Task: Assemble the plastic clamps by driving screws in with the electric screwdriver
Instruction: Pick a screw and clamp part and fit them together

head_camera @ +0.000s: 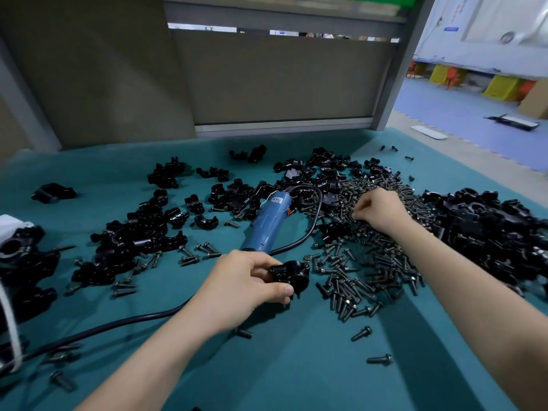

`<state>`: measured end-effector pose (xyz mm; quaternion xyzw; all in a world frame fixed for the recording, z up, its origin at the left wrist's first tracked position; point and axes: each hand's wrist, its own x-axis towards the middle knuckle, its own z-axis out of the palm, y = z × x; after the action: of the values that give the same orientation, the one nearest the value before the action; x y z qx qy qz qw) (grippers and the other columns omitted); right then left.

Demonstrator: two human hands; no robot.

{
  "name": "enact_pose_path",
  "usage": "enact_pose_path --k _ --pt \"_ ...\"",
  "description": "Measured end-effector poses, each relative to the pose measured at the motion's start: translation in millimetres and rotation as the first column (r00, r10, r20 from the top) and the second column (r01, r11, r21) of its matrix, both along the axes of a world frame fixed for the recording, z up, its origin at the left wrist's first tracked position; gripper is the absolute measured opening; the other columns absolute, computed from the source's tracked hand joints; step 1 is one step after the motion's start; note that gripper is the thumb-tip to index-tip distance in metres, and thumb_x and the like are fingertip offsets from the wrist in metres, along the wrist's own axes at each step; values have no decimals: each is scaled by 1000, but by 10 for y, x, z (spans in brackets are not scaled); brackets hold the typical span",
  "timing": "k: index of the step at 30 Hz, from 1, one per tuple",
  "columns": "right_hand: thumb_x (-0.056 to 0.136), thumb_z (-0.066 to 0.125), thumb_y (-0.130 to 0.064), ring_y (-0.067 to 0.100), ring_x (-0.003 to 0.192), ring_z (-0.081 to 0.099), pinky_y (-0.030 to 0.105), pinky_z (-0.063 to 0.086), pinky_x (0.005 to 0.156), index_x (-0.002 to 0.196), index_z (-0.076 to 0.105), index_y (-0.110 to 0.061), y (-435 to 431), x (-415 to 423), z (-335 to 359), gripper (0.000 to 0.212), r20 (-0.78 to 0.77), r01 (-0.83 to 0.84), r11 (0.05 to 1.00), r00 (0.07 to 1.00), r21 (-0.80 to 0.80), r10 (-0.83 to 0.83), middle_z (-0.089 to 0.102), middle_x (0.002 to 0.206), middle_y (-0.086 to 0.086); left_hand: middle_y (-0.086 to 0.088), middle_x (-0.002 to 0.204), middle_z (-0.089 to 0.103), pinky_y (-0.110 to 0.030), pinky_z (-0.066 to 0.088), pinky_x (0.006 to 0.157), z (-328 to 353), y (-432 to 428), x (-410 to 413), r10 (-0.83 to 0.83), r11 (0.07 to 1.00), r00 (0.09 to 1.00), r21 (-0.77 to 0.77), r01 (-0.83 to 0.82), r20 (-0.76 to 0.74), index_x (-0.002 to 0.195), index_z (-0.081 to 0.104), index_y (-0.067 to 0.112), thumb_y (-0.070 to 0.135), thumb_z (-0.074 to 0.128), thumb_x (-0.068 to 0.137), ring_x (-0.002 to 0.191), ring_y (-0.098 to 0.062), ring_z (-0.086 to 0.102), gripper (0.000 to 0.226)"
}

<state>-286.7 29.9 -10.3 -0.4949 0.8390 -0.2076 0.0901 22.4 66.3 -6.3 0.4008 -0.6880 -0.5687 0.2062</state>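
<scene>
The teal cloth-covered table (296,366) ended at 12 o'clock against a grey partition panel (281,78), and its right edge ran from 1 to 3 o'clock beside a blue floor (444,114). Bare cloth lay open at 6 o'clock between the two forearms, and again in a strip along the far edge at 10 to 11 o'clock. From 8 to 10 o'clock loose black plastic clamp halves (142,232) were scattered, and a heap of black clamp parts (489,229) crowded the right edge at 3 o'clock. A wide pile of dark metal screws (370,262) spread from centre towards 4 o'clock. The blue electric screwdriver (268,223) lay flat at centre, just above the left hand, and its black cord (308,229) looped round at 2 o'clock, then ran off towards 8 o'clock. The left hand (252,280), just below centre, had its grip closed round a black plastic clamp (292,274), thumb along the near side and fingers curled over the top, close to the near edge of the screw pile. The right hand (379,212) rested on the screw pile at 2 o'clock, its grip curled with fingertips down among the screws; whether it had one pinched I could not tell.
</scene>
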Motion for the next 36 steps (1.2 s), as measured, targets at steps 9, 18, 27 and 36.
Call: enact_pose_path --k 9,18,27,36 --pt "86 64 -5 28 94 58 40 53 82 96 65 -20 60 140 -75 17 -159 -97 994 983 -44 89 58 104 7 -3 74 76 -26 59 73 -9 -8 6 -5 1000 1000 0 5 -4 89 70 14 6 79 77 73 -17 74 17" --pt "85 50 9 30 85 59 42 54 75 91 57 -13 -37 269 21 24 -364 -133 972 910 193 197 62 98 11 -3 74 76 -26 59 68 -4 2 5 2 1000 1000 -18 -2 16 90 70 14 8 79 76 72 -17 74 18" --pt "84 68 -5 5 64 57 20 54 72 91 67 -18 306 500 438 14 -47 -258 921 966 -291 256 63 74 -5 -2 73 76 -28 58 75 -4 1 7 -10 999 1000 -42 10 23 89 70 16 10 80 77 73 -14 74 17" --pt "79 77 -10 3 80 59 13 43 76 83 68 -32 944 1515 271 24 142 -500 767 793 -403 592 65 76 -15 1 73 75 -45 54 84 14 -1 4 2 986 998 -166 9 69 73 71 26 17 81 73 81 -21 72 14"
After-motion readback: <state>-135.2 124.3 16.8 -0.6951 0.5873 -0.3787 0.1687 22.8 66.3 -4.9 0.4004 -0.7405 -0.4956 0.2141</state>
